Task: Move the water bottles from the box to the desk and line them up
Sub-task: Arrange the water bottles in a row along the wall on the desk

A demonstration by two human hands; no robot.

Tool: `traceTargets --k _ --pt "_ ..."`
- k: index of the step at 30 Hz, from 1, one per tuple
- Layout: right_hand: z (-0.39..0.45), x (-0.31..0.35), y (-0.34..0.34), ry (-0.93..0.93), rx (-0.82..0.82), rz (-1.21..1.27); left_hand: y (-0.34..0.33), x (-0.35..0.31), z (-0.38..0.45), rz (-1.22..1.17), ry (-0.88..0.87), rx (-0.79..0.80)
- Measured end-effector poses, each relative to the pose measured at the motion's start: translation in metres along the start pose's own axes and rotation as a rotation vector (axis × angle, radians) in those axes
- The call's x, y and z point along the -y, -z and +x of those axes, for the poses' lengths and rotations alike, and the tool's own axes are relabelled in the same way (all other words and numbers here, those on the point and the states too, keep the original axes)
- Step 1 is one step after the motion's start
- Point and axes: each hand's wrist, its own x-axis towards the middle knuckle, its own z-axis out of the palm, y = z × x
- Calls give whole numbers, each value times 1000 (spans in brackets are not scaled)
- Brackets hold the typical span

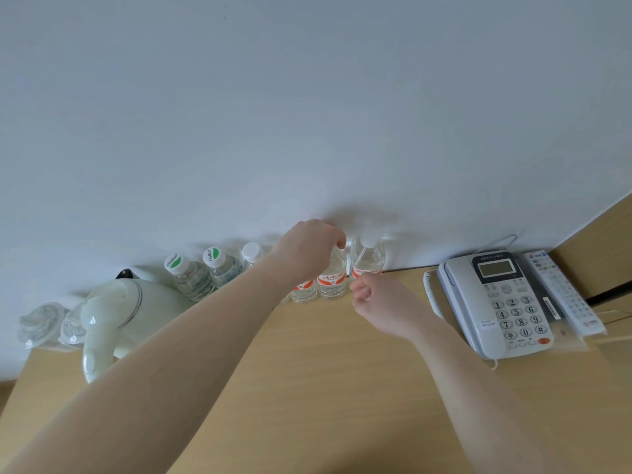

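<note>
Several clear water bottles stand upright in a row along the wall at the back of the wooden desk (325,388). Two at the left carry green-and-white caps (176,261); another with a plain white cap (252,252) stands beside them. My left hand (307,248) grips the top of an orange-labelled bottle (331,280), hiding its cap. A further orange-labelled bottle (302,289) shows under my wrist. The rightmost bottle (367,260) stands free. My right hand (379,301) hovers just in front of it, fingers curled shut, holding nothing. No box is in view.
A white electric kettle (119,313) stands at the left with two wrapped glass cups (44,323) beside it. A grey desk telephone (502,302) and a white remote control (561,292) lie at the right. A wooden panel (602,241) borders the right.
</note>
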Motion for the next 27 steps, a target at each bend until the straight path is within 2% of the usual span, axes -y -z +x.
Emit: traceTargets --k 10,27 --pt "-6 -14 8 -31 -18 8 6 -35 20 67 -28 -130" --pt "-10 -27 17 -42 -23 24 6 -52 35 -22 -3 19"
